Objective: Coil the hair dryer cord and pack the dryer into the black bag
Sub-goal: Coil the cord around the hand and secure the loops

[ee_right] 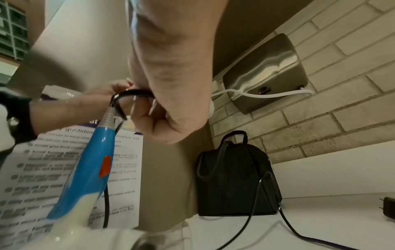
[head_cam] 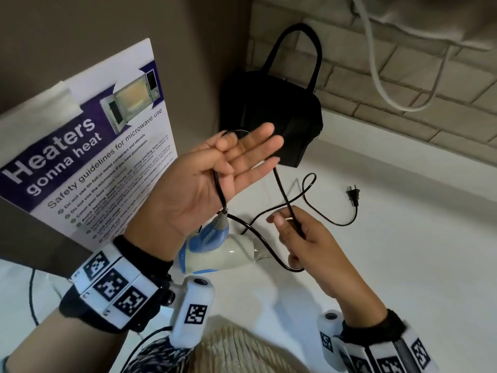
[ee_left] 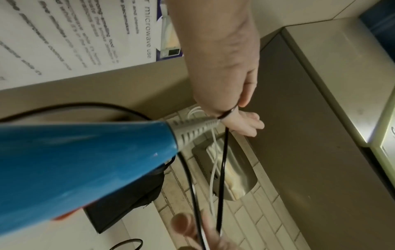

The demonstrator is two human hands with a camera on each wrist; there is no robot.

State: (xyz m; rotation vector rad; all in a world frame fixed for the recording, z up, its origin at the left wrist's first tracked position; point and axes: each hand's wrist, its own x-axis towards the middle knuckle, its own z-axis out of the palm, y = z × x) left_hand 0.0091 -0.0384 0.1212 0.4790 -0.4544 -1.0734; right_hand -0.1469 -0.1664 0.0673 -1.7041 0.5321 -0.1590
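Observation:
My left hand (head_cam: 236,154) is raised palm up with straight fingers. Its thumb pins the black cord (head_cam: 282,189) against the palm, and the cord loops round the back of the hand. Just below the palm hangs the grey strain relief of the blue and white hair dryer (head_cam: 212,249), whose handle (ee_right: 91,162) stands upright. To the right and lower, my right hand (head_cam: 290,222) pinches the cord between thumb and fingers. The rest of the cord trails over the white counter (head_cam: 403,251) to the plug (head_cam: 353,196). The black bag (head_cam: 271,117) stands in the back corner, handles up.
A microwave safety poster (head_cam: 94,157) leans at the left. On the brick wall a steel outlet box (ee_right: 267,76) carries a white cable (head_cam: 376,76). A thin black wire (head_cam: 32,297) lies at the counter's left edge.

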